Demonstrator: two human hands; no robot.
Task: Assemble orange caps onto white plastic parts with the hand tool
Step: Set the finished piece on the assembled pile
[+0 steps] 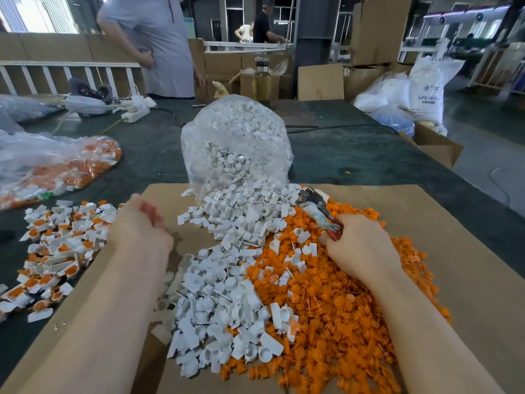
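Now my right hand (360,245) is gripping the hand tool (318,207); my blurred left hand (142,223) is curling, its grip unclear, over the cardboard-covered surface (426,211).

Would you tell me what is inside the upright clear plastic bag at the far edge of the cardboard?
The clear bag holds white plastic parts, spilling from its mouth onto the cardboard. Anything deeper is covered.
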